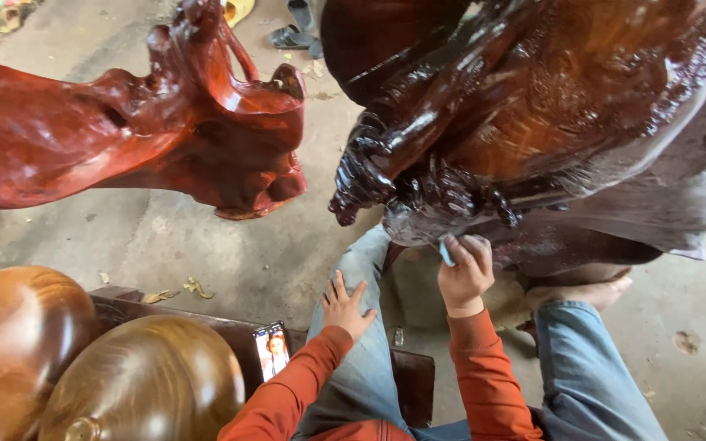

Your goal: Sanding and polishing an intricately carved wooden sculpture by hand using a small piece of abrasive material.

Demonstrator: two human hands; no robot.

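1. Sandpaper scrap (446, 251), small and pale blue, sits pinched in the right hand against the lower edge of the dark carving, right of centre in the view.
2. Far left, low down, two rounded, polished brown wooden forms (83, 359) stand side by side, touching or nearly so.
3. Above them, a glossy red wooden sculpture (165, 131) stretches in from the left edge, its knobbly end hanging over the concrete floor (206, 253).
4. A phone (272, 350) with a lit screen lies on a dark wooden stool (406, 384), just beside the left sleeve.
5. The left hand (345, 308) rests flat on the person's left knee, fingers spread wide, holding nothing.
6. The right hand (466, 273) is raised with its fingers curled around the sandpaper scrap, pressing it to the underside of the carving.
7. The large dark carved wood piece (549, 122), shiny and deep reddish brown with a gnarled, lumpy rim, fills the upper right and overhangs the person's jeans-clad legs.
8. A bare foot (582, 292) shows under the carving, just right of the right hand.
9. At the top, near the middle, a pair of sandals (296, 33) lies on the floor, well apart from the hands.
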